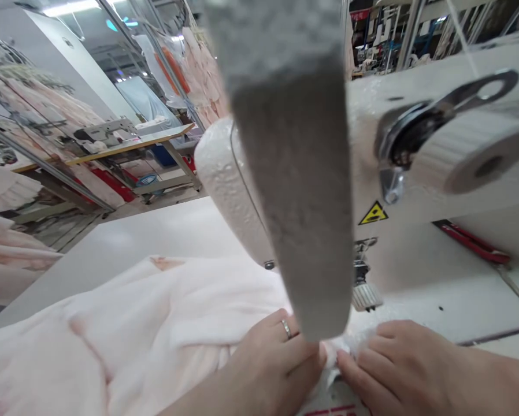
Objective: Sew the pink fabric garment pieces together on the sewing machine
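Note:
A pale pink fleecy fabric lies in folds over the left of the sewing table, its edge running under the white sewing machine. My left hand, with a ring on one finger, is closed on that fabric close to the machine's needle area. Just right of it, my right hand has its fingers bent and drawn together at the fabric's edge. A blurred grey upright piece close to the camera hides the needle and part of the left fingertips.
Red-handled tweezers or snips lie behind on the machine bed. A ridged white knob juts from the machine's front. Beyond stand another sewing table, a blue basket and racks of hanging pink garments.

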A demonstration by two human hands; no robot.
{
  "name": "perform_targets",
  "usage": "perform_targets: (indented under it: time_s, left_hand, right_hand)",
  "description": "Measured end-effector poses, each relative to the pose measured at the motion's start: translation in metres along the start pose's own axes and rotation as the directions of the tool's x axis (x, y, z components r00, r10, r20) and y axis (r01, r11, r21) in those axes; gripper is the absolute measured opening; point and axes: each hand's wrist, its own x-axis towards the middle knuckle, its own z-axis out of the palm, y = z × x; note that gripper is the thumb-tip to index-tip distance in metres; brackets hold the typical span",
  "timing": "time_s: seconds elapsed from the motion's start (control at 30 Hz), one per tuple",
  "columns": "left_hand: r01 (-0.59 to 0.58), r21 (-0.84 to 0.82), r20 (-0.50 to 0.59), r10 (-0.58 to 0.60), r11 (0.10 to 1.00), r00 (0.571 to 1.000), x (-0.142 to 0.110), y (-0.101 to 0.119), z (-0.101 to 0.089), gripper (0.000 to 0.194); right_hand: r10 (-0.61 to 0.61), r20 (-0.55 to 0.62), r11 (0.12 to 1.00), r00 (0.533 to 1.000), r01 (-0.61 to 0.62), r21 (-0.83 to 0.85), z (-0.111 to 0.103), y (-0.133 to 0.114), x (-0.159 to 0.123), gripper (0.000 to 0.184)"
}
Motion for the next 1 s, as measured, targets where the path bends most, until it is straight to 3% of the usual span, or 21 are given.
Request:
perform_targets:
  time_s: [0.17, 0.37, 0.47, 0.57, 0.67, 0.8, 0.9, 1.0]
  left_hand:
    - [0.038, 0.034, 0.088, -0.040, 0.999, 0.995, 0.001, 0.010, 0.006, 0.013]
    - [0.049, 0.225, 0.006, -0.052, 0.973, 0.999, -0.009, 0.016, 0.018, 0.008]
    - [0.060, 0.216, 0.016, -0.065, 0.975, 0.998, -0.012, 0.017, 0.016, 0.008]
    - [0.026, 0.247, -0.008, -0.025, 0.969, 1.000, -0.012, 0.015, 0.018, 0.014]
    - [-0.004, 0.318, -0.055, 0.022, 0.948, 0.998, -0.012, 0.015, 0.025, 0.020]
    - [0.038, 0.399, -0.115, 0.009, 0.916, 0.993, -0.012, 0.019, 0.027, 0.026]
    - [0.043, 0.392, -0.120, 0.005, 0.919, 0.993, -0.013, 0.021, 0.021, 0.025]
    - [0.066, 0.287, -0.098, -0.039, 0.956, 0.994, -0.012, 0.019, 0.015, 0.021]
  right_hand:
    - [0.088, -0.195, 0.993, 0.977, -0.071, 0.091, 0.000, 0.000, 0.007, 0.033]
    - [0.310, -0.133, 0.924, 0.941, -0.266, 0.275, 0.000, 0.000, 0.003, 0.022]
    - [0.382, -0.199, 0.893, 0.902, -0.305, 0.330, 0.006, 0.005, 0.001, 0.020]
    - [0.291, -0.232, 0.939, 0.928, -0.231, 0.253, 0.011, 0.014, 0.002, 0.020]
    - [0.127, -0.155, 0.981, 0.980, -0.101, 0.164, 0.006, 0.019, 0.006, 0.023]
    - [-0.020, -0.089, 0.998, 0.996, 0.025, 0.054, -0.003, 0.020, 0.010, 0.033]
    - [-0.033, -0.095, 0.996, 0.995, 0.040, 0.077, -0.003, 0.023, 0.011, 0.039]
    - [0.043, -0.098, 0.991, 0.994, -0.030, 0.129, -0.001, 0.028, 0.011, 0.038]
